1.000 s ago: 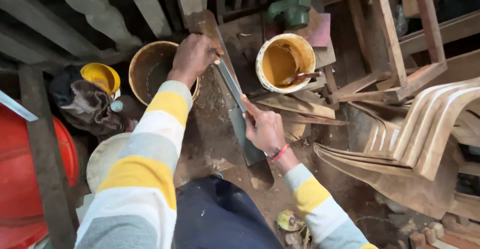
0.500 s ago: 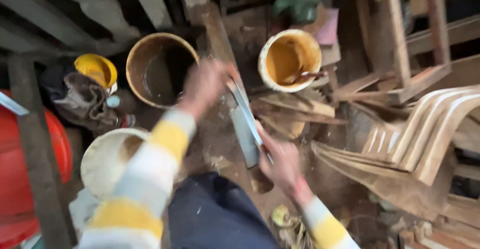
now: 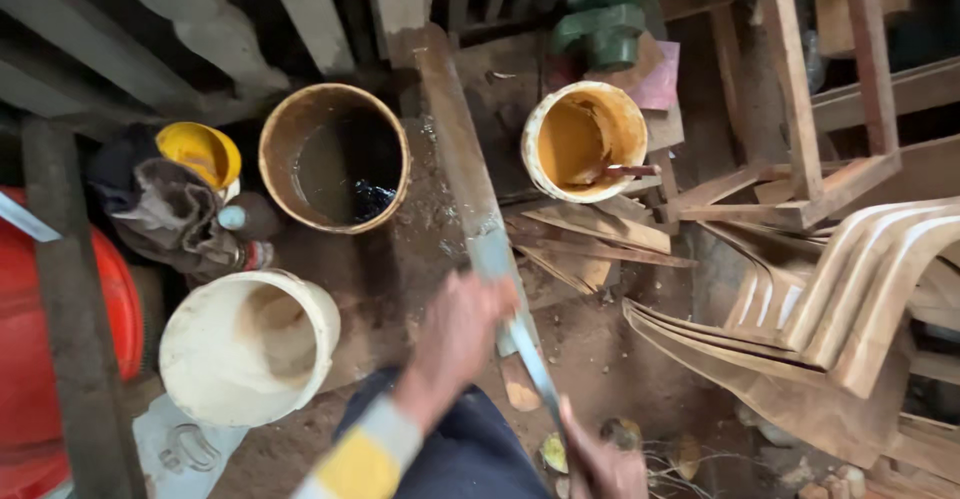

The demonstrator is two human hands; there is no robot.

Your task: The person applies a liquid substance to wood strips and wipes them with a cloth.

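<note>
Cluttered workshop floor, dirt underfoot, timber parts stacked on every side. My left hand (image 3: 462, 331) is closed over the long metal blade (image 3: 520, 344) where it lies on the stained wooden plank (image 3: 455, 159); my right hand (image 3: 605, 464) grips the blade's near end low in view (its fingers are partly cut off by the frame edge). The blade lies lengthwise on the plank, pointing away from me. I judge the step to be working the blade along the plank, mid-stroke; the next move calls for steady two-handed pressure and a flat angle. Beyond: a dark bucket (image 3: 335, 157) with liquid at left, a yellow-stained bucket (image 3: 585, 139) at right, a white bucket (image 3: 250, 344) nearer. Curved chair slats (image 3: 850, 289) lie well apart.
</note>
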